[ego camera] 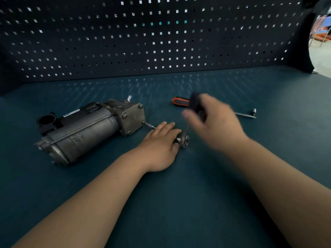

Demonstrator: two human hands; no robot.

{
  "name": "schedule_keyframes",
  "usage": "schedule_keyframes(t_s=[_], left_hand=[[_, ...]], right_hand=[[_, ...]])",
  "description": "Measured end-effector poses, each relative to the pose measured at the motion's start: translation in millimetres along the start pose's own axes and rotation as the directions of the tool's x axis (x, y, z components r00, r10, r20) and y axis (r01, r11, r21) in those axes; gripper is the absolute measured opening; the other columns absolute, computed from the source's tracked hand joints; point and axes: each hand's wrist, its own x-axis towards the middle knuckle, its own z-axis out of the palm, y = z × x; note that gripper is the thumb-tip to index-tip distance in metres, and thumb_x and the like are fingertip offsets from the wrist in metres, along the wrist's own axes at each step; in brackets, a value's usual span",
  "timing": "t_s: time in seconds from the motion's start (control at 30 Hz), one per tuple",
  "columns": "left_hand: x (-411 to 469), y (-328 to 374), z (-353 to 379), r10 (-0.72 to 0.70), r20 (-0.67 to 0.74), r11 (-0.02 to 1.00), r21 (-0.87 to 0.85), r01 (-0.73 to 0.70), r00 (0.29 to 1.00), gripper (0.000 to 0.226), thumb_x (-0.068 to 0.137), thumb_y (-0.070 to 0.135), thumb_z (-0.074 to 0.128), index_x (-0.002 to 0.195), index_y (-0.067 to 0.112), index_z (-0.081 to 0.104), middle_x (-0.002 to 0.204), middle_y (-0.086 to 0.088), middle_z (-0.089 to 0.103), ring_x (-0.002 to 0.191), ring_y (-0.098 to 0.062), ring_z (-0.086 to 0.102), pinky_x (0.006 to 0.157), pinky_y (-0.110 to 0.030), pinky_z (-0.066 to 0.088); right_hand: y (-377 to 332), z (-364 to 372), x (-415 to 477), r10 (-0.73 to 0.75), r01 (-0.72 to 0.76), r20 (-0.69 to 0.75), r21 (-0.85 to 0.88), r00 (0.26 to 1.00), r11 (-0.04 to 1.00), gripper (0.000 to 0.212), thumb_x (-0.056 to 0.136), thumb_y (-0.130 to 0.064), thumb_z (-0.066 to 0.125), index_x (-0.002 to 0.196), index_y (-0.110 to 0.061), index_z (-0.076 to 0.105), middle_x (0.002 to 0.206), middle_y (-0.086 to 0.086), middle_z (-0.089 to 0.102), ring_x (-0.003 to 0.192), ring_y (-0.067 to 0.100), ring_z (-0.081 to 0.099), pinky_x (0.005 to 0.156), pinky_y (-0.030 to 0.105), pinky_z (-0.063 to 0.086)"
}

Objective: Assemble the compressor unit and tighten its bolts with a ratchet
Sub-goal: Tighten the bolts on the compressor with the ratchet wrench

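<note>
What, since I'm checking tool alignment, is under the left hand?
An extension bar runs from the compressor bolt under the left hand to the ratchet; its covered middle cannot be seen.

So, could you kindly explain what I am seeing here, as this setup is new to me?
This single picture comes from a camera worn on a person's head, looking down at their two bare hands; no robot. On the dark bench lies a grey compressor unit. The left hand rests on a metal extension bar reaching a bolt on its end plate. The right hand, blurred, grips the ratchet by its black handle. Behind lie an orange-and-black screwdriver and another metal socket tool, before a pegboard wall.
</note>
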Motion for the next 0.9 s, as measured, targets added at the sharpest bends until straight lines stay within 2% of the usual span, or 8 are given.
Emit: schedule_keyframes(t_s=[0.1,0.23,0.37,0.47,0.53,0.7,0.8,0.9], left_hand=[[-3,3,-4,-0.024,0.009,1.000,-0.011,0.024,1.000,0.051,0.102,0.034,0.030,0.152,0.028,0.019,0.162,0.010,-0.001,0.147,-0.009,-0.010,0.119,-0.033,-0.003],[-4,6,-8,-0.026,0.038,1.000,-0.003,0.026,0.999,0.052,0.103,0.034,0.028,0.153,0.026,0.017,0.162,0.009,-0.002,0.147,-0.010,-0.011,0.119,-0.033,-0.003],[-7,5,-7,-0.018,0.036,1.000,0.011,0.018,0.999,0.054,0.102,0.033,0.032,0.153,0.022,0.019,0.162,0.001,0.005,0.148,-0.016,-0.005,0.120,-0.036,0.000],[-8,-1,-6,-0.035,0.015,0.991,-0.131,0.037,0.999,0.053,0.098,0.019,0.051,0.147,0.008,0.033,0.156,-0.013,0.026,0.145,-0.026,0.018,0.118,-0.037,0.013],[-5,-6,-5,-0.011,0.052,0.994,-0.109,0.017,0.999,0.054,0.099,0.020,0.049,0.150,0.014,0.030,0.159,-0.004,0.021,0.146,-0.015,0.013,0.118,-0.033,0.010],[-1,3,-5,-0.015,0.027,1.000,-0.006,0.015,1.000,0.055,0.100,0.035,0.033,0.153,0.027,0.017,0.162,0.003,0.005,0.148,-0.015,-0.002,0.121,-0.038,0.004],[-3,5,-7,-0.030,0.042,0.999,-0.013,0.031,0.999,0.056,0.101,0.036,0.031,0.154,0.027,0.013,0.162,0.007,-0.002,0.147,-0.010,-0.011,0.120,-0.036,-0.003],[-5,7,-9,-0.028,0.041,0.999,-0.027,0.029,0.999,0.055,0.101,0.035,0.031,0.153,0.027,0.015,0.162,0.008,-0.001,0.147,-0.010,-0.010,0.120,-0.035,-0.003]], right_hand=[[40,1,11,0.524,-0.523,0.139,-0.048,0.840,0.851,0.037,0.089,-0.056,0.050,0.078,-0.021,0.056,0.072,-0.010,0.057,0.081,0.023,0.060,0.061,0.030,0.037],[45,9,7,0.573,-0.585,0.157,0.036,0.804,0.810,0.031,0.089,-0.052,0.054,0.086,-0.022,0.060,0.076,-0.010,0.059,0.083,0.019,0.060,0.065,0.030,0.039],[-6,0,-3,0.045,-0.043,-0.015,0.109,0.999,0.993,0.019,0.079,-0.040,0.065,0.086,-0.032,0.049,0.072,-0.023,0.049,0.067,-0.007,0.050,0.059,0.009,0.036],[-43,8,-24,-0.445,0.449,0.177,0.020,0.878,0.893,0.022,0.077,-0.042,0.060,0.085,-0.021,0.060,0.080,-0.012,0.058,0.068,0.005,0.056,0.059,0.024,0.047],[-48,16,-31,-0.556,0.576,0.232,-0.022,0.798,0.817,0.026,0.079,-0.039,0.063,0.085,-0.014,0.064,0.080,0.000,0.063,0.069,0.021,0.061,0.056,0.031,0.049],[-12,3,-6,-0.013,0.012,0.064,0.015,0.998,1.000,0.025,0.083,-0.045,0.064,0.079,-0.027,0.047,0.066,-0.018,0.046,0.061,0.009,0.039,0.056,0.025,0.028],[12,5,6,0.424,-0.431,0.077,0.131,0.902,0.893,0.036,0.088,-0.053,0.051,0.076,-0.020,0.055,0.068,-0.008,0.059,0.065,0.014,0.054,0.054,0.029,0.034],[27,17,11,0.573,-0.585,0.140,0.066,0.808,0.808,0.047,0.094,-0.054,0.042,0.079,-0.013,0.061,0.075,0.006,0.065,0.075,0.027,0.059,0.059,0.032,0.038]])
